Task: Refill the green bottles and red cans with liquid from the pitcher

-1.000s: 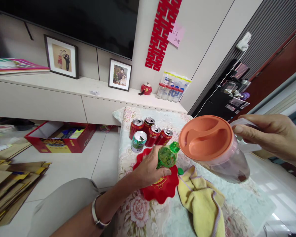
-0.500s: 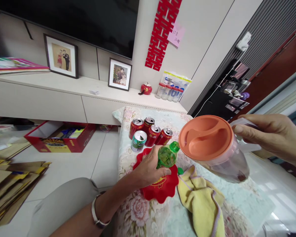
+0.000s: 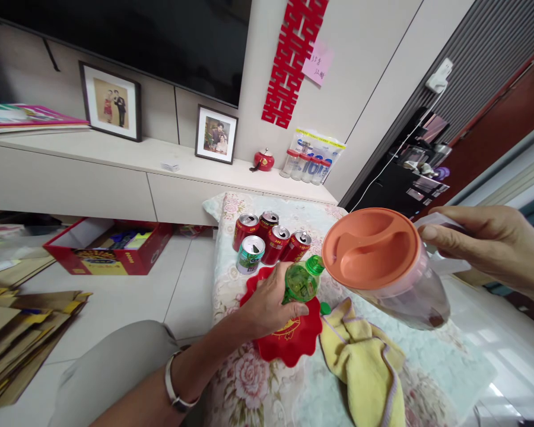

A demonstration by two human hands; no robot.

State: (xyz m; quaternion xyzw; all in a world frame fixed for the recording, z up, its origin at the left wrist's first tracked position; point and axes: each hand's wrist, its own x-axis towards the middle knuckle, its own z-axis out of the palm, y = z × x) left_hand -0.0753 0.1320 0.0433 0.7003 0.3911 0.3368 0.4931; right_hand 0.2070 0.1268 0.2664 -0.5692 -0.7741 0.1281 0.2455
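My left hand [image 3: 273, 299] is wrapped round a green plastic bottle [image 3: 301, 281], uncapped and tilted a little to the right above a red scalloped tray [image 3: 309, 338]. Gripped by its handle in my right hand [image 3: 489, 240] is a clear pitcher [image 3: 409, 302] with an orange lid [image 3: 371, 249]. The pitcher leans left, its lid edge close beside the bottle mouth; whether they touch I cannot tell. A little dark liquid or residue shows near its base. On the table by the tray lie a green bottle cap [image 3: 325, 308] and a crumpled yellow cloth [image 3: 367, 362].
Behind the tray stand several opened red cans [image 3: 276, 244] and a green-white can [image 3: 250, 255] on the flowered tablecloth [image 3: 249, 379]. A white cabinet [image 3: 196, 196] with frames and jars runs along the wall. A red box [image 3: 109, 249] and flattened cardboard [image 3: 22, 338] lie on the floor at left.
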